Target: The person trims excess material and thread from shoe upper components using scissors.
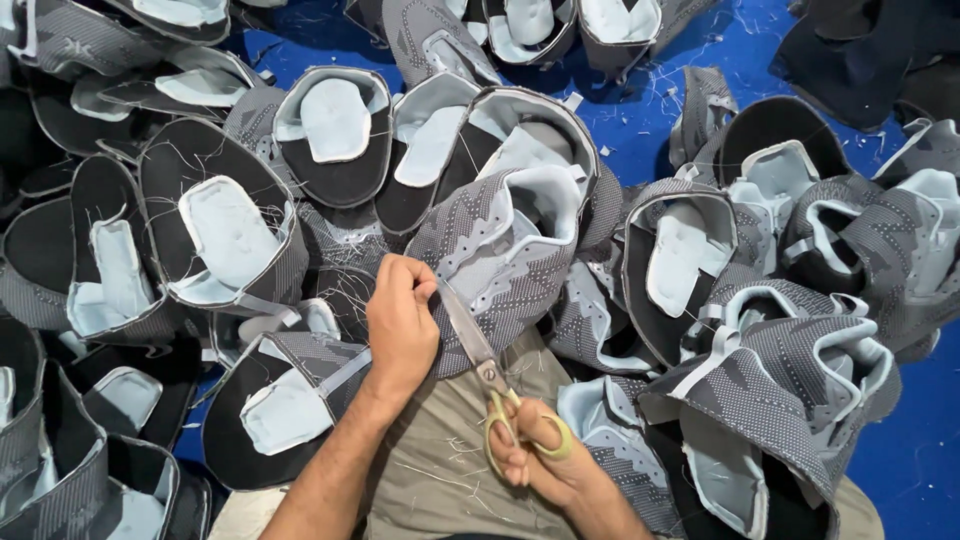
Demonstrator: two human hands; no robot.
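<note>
Your left hand (400,325) pinches the edge of the grey knit shoe upper (500,250) at centre, while your right hand (535,450), at 5 o'clock from it, grips yellow-handled scissors (490,375), blades touching that edge.

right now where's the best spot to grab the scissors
By the yellow loop handles, from the near side, where the right hand has its fingers through them. The blades point away toward the grey shoe upper, pinched by the left hand.
</note>
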